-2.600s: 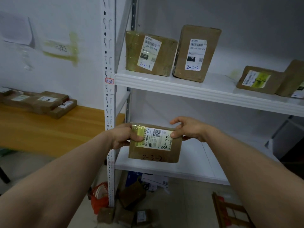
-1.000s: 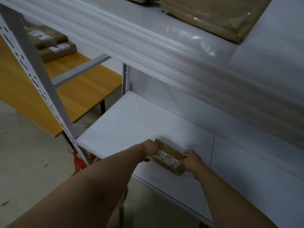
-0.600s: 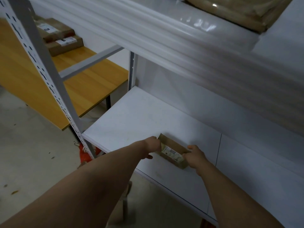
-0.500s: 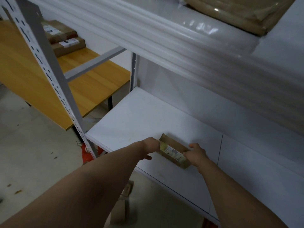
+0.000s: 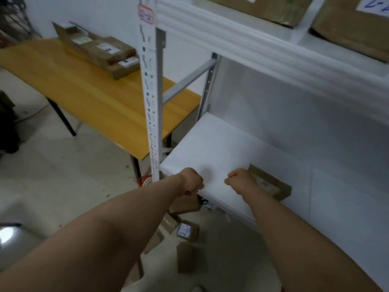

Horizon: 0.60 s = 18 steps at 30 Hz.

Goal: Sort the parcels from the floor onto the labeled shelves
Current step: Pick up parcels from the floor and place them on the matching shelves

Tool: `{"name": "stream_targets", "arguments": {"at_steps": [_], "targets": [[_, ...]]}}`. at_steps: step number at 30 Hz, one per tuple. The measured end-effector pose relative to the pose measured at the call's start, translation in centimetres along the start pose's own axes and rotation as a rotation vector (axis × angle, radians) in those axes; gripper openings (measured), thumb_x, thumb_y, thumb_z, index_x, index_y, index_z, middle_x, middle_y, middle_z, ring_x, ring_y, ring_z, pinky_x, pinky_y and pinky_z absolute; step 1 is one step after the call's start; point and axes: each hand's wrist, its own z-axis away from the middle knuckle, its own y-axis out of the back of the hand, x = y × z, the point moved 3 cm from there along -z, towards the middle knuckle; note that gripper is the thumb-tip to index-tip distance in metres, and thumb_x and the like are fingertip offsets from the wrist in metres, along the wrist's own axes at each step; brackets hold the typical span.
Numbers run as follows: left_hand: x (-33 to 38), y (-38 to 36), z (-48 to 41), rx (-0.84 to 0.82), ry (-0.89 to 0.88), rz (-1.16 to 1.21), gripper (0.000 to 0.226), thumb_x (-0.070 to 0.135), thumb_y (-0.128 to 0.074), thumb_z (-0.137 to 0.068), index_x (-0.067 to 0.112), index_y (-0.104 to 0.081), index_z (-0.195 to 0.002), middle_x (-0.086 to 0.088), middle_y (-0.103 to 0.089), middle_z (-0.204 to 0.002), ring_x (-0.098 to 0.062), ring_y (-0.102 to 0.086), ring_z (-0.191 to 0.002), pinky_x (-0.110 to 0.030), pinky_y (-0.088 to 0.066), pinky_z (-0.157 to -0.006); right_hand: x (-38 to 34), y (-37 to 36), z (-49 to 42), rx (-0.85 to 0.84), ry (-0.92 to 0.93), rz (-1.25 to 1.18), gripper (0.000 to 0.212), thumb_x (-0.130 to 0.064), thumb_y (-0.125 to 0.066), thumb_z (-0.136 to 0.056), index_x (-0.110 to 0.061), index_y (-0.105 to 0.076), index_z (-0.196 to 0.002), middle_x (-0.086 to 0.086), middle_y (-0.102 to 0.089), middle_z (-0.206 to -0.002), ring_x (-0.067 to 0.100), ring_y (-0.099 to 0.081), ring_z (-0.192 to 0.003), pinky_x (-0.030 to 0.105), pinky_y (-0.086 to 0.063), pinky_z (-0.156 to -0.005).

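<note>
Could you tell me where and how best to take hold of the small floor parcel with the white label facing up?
Probably from above, pinching its two opposite side edges. The labeled parcel lies flat on the floor, label up, leaving only thin sides to hold; another parcel crowds its left.

I'm in a parcel sorting room: a shelving rack (image 5: 152,102) with a numbered tag (image 5: 145,13), labelled parcels (image 5: 273,6) on it, boxes (image 5: 99,50) on a table (image 5: 94,89) left of it, loose parcels (image 5: 188,231) beneath it.
</note>
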Motion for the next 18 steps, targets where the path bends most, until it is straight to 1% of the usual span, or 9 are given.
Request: {"name": "stream_targets", "arguments": {"at_steps": [2, 4, 6, 8, 11, 13, 14, 16, 18], "targets": [[-3.3, 3.5, 1.7, 0.02, -0.01, -0.085, 0.028, 0.006, -0.059, -0.091, 0.0, -0.064, -0.118, -0.021, -0.066, -0.105, -0.026, -0.059, -0.076, -0.032, -0.049, -0.059, -2.9, -3.4, 1.8, -0.022, 0.033, 0.025, 0.038, -0.013, -0.064, -0.092, 0.012, -0.063, -0.121, 0.026, -0.065, -0.122, 0.033, -0.063, -0.103, 0.039, -0.053, -0.089], [-7.1, 7.1, 3.0, 0.034, -0.003, -0.225, 0.03, 0.006, -0.063, -0.086, 0.001, -0.065, -0.115, -0.018, -0.066, -0.104, -0.028, -0.064, -0.082, -0.036, -0.056, -0.069, -5.1, -7.3, 3.2, -0.06, 0.051, 0.082, 0.032, -0.017, -0.065, -0.092, 0.002, -0.067, -0.119, 0.018, -0.065, -0.123, 0.032, -0.061, -0.112, 0.038, -0.052, -0.096], [-11.5, 10.7, 4.0, 0.084, 0.018, -0.37, 0.028, 0.012, -0.068, -0.082, 0.006, -0.066, -0.109, -0.012, -0.066, -0.108, -0.029, -0.065, -0.099, -0.036, -0.055, -0.08, -6.2, -11.9, 3.9, -0.117, 0.051, 0.117, 0.024, -0.017, -0.066, -0.092, -0.006, -0.069, -0.113, 0.012, -0.067, -0.117, 0.029, -0.063, -0.107, 0.035, -0.052, -0.093], [-16.5, 13.7, 4.8, 0.128, 0.062, -0.49, 0.027, 0.015, -0.068, -0.083, 0.009, -0.066, -0.109, -0.009, -0.066, -0.111, -0.028, -0.063, -0.106, -0.032, -0.051, -0.082, -6.3, -16.8, 4.3, -0.192, 0.029, 0.146, 0.016, -0.015, -0.065, -0.092, -0.008, -0.07, -0.106, 0.012, -0.068, -0.111, 0.028, -0.063, -0.103, 0.034, -0.051, -0.089], [-24.4, 16.4, 5.2, 0.141, 0.193, -0.547, 0.028, 0.015, -0.066, -0.085, 0.003, -0.065, -0.111, -0.013, -0.067, -0.114, -0.028, -0.063, -0.104, -0.033, -0.053, -0.084, -5.5, -24.0, 4.8, -0.294, -0.024, 0.168, 0.007, -0.013, -0.064, -0.093, -0.007, -0.068, -0.095, 0.008, -0.065, -0.099, 0.027, -0.061, -0.104, 0.033, -0.049, -0.088], [-28.8, 17.0, 4.9, 0.136, 0.256, -0.541, 0.027, 0.016, -0.065, -0.086, 0.003, -0.065, -0.109, -0.014, -0.067, -0.113, -0.028, -0.063, -0.103, -0.034, -0.054, -0.084, -4.5, -28.5, 4.7, -0.335, -0.05, 0.151, 0.011, -0.013, -0.062, -0.093, -0.011, -0.062, -0.082, 0.006, -0.061, -0.089, 0.027, -0.059, -0.1, 0.031, -0.046, -0.083], [-30.6, 17.0, 4.3, 0.139, 0.27, -0.533, 0.026, 0.016, -0.064, -0.087, 0.004, -0.065, -0.11, -0.013, -0.066, -0.113, -0.027, -0.063, -0.103, -0.034, -0.053, -0.084, -3.9, -30.5, 4.3, -0.344, -0.067, 0.149, 0.012, -0.014, -0.06, -0.094, -0.012, -0.06, -0.082, 0.008, -0.061, -0.09, 0.027, -0.059, -0.101, 0.031, -0.046, -0.082], [-33.9, 16.2, 2.9, 0.141, 0.277, -0.509, 0.023, 0.017, -0.061, -0.088, 0.008, -0.064, -0.11, -0.01, -0.066, -0.115, -0.027, -0.061, -0.105, -0.033, -0.052, -0.085, -2.7, -34.2, 3.2, -0.368, -0.098, 0.156, 0.006, -0.018, -0.055, -0.095, -0.015, -0.06, -0.097, 0.009, -0.063, -0.107, 0.029, -0.059, -0.11, 0.032, -0.047, -0.088], [-37.2, 14.8, 1.0, 0.113, 0.292, -0.481, 0.022, 0.016, -0.062, -0.087, 0.012, -0.064, -0.108, -0.007, -0.066, -0.115, -0.025, -0.061, -0.107, -0.031, -0.051, -0.085, -1.2, -38.1, 1.9, -0.412, -0.142, 0.106, 0.013, -0.019, -0.058, -0.094, -0.017, -0.06, -0.107, 0.008, -0.062, -0.113, 0.028, -0.06, -0.111, 0.033, -0.047, -0.091]]}}
